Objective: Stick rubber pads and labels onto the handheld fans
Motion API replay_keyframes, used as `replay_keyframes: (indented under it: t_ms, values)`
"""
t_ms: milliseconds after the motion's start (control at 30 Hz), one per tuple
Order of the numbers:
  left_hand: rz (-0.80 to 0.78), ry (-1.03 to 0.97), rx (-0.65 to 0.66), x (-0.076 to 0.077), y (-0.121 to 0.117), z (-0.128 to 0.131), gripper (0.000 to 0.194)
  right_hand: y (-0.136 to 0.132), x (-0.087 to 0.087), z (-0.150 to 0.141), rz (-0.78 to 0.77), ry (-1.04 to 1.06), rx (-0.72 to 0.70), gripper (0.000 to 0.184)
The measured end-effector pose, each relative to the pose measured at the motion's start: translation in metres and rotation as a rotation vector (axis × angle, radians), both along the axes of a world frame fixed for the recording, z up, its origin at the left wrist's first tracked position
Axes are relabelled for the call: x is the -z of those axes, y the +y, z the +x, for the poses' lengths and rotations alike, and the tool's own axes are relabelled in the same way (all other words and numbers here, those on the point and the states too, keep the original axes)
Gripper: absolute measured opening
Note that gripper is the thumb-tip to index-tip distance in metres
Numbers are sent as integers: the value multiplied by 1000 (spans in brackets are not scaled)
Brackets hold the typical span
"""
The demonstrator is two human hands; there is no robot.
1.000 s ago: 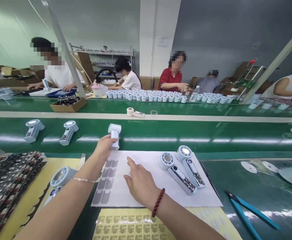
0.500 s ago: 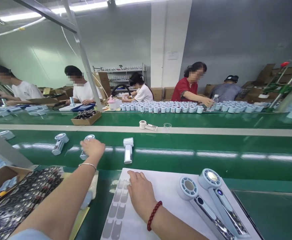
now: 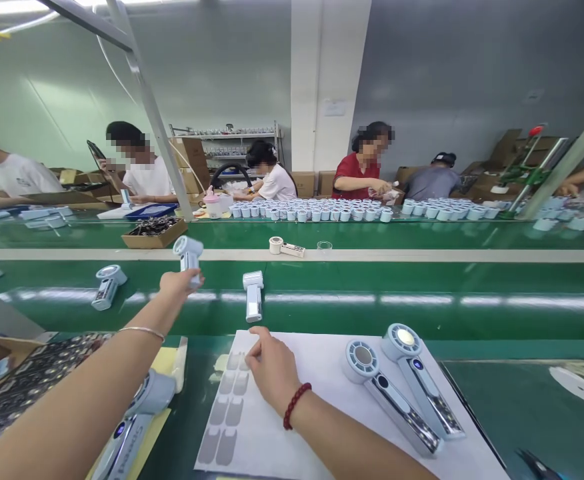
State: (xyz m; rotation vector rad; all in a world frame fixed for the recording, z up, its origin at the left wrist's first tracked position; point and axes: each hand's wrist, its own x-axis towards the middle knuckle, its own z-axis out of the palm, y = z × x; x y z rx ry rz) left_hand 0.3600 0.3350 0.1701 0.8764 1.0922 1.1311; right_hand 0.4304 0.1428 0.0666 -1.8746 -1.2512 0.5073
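Observation:
My left hand point(image 3: 179, 283) is closed round the handle of a light-blue handheld fan point(image 3: 189, 250), held up over the green belt with its round head upward. My right hand point(image 3: 275, 367) rests on a white sheet point(image 3: 312, 407), thumb and index fingertips apart, beside the top grey stickers. Rows of rounded grey stickers point(image 3: 226, 447) run down the sheet's left side. Two light-blue fans with shiny handles, a nearer fan point(image 3: 362, 360) and a farther fan point(image 3: 403, 341), lie on the sheet right of my right hand. Another fan point(image 3: 147, 393) lies under my left forearm, partly hidden.
On the belt lie a fan point(image 3: 253, 297) ahead and another fan point(image 3: 107, 287) at left. A white fan point(image 3: 286, 248) and a clear round piece point(image 3: 325, 248) sit on the pale strip. Co-workers sit across, behind many fan heads point(image 3: 317, 212). A metal post point(image 3: 152, 113) rises at left.
My left hand has lifted the fan off the belt, now raised with its head upward. My right hand's fingers are more curled on the sheet. The view has shifted slightly, uncovering the fan under my forearm.

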Motion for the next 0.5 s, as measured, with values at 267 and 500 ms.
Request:
replay_keyframes:
  t_ms: [267, 500]
  values:
    - [-56, -236, 361, -37, -117, -3, 35, -56, -37, 11, 228, 363, 50, 37]
    - [-480, -216, 385, 25, -224, -43, 18, -163, -43, -3, 297, 661, 126, 51]
